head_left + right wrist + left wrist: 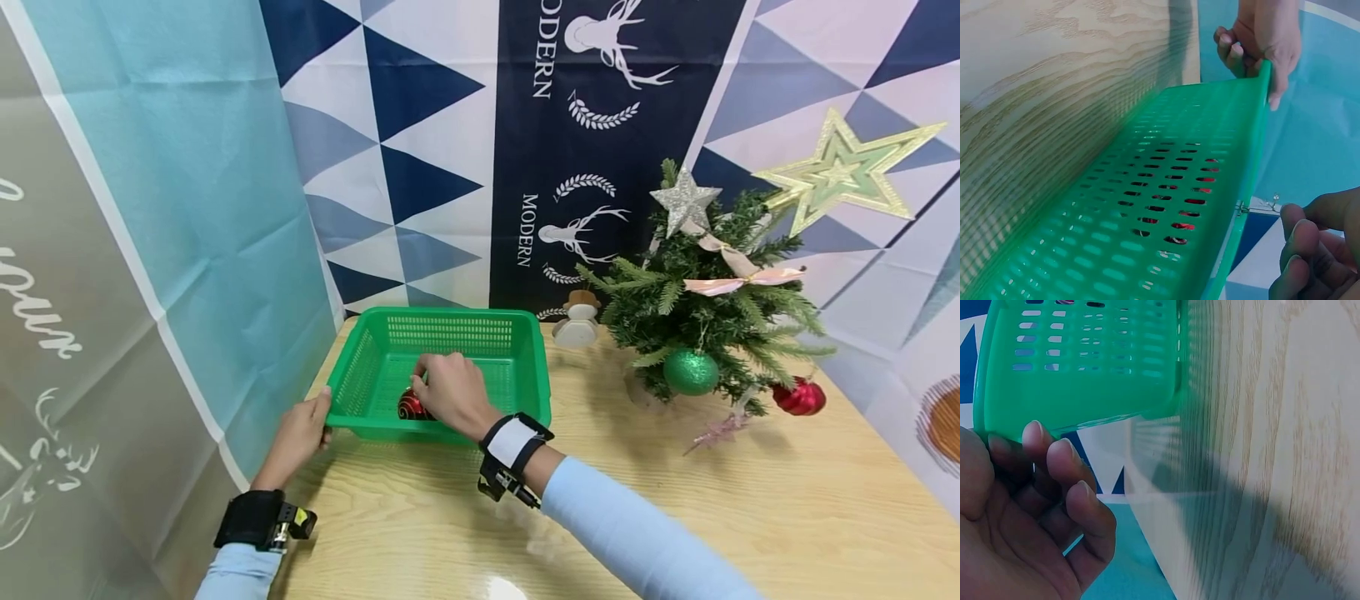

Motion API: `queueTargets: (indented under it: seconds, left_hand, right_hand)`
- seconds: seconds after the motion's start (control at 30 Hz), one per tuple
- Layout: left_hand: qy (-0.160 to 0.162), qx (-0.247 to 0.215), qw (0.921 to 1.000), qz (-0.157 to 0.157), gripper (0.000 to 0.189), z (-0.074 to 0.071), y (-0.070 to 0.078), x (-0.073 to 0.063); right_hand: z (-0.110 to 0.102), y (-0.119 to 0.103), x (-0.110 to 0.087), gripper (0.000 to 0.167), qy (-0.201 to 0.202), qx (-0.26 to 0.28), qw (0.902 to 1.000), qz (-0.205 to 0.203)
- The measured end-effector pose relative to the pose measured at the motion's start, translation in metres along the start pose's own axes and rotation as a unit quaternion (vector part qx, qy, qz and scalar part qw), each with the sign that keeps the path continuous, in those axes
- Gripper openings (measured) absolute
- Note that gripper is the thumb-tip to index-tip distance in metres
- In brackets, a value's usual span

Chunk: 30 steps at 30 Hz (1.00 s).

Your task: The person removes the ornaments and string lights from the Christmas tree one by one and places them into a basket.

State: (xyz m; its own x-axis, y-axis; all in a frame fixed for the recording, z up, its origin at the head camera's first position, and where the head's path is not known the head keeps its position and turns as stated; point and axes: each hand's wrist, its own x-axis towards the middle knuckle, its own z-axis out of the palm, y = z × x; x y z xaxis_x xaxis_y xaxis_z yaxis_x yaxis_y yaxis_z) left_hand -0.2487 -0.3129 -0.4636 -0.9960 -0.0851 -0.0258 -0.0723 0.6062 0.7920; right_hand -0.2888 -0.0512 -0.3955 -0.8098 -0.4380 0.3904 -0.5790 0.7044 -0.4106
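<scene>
A green plastic basket with slotted walls stands on the wooden table. My left hand grips its front left corner, thumb over the rim and fingers curled beneath, as the left wrist view also shows. Inside lies a shiny red Christmas bauble with a gold swirl, partly hidden by the front wall and my right hand. That hand reaches down over the front rim, its fingertips pinched at the wire hook above the bauble's cap. Through the slots in the right wrist view, more of the red surface shows.
A small Christmas tree stands to the right, hung with a green bauble, a red bauble, stars and bows. A wooden snowman stands between basket and tree. Patterned cloth hangs close behind and left.
</scene>
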Motion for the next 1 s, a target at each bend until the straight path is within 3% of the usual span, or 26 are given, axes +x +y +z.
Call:
queueTargets:
  seconds: [0.27,0.5,0.73,0.87,1.0]
  left_hand:
    - [-0.007,-0.002,1.0,0.001,0.06,-0.002,0.003,0.0]
    - [-0.013,0.006,0.9998,-0.011,0.069,-0.007,0.008,0.0]
    - [-0.015,0.005,0.9998,-0.01,0.069,-0.005,0.008,0.002]
    - [-0.013,0.006,0.9999,-0.006,0.067,-0.006,0.009,0.002]
    - [-0.016,0.007,0.9998,-0.004,0.065,-0.008,0.008,0.0]
  right_hand:
    - [0.009,-0.005,0.004,0.011,0.002,-0.02,0.9997,-0.016]
    - [0.019,-0.01,0.006,0.011,-0.002,-0.043,0.9985,-0.034]
    - [0.025,-0.016,0.007,0.027,-0.005,-0.067,0.9964,-0.052]
    - [0.011,-0.019,0.004,0.015,-0.003,-0.061,0.9965,-0.057]
    - [-0.024,-0.017,-0.006,0.009,-0.004,-0.022,0.9983,-0.054]
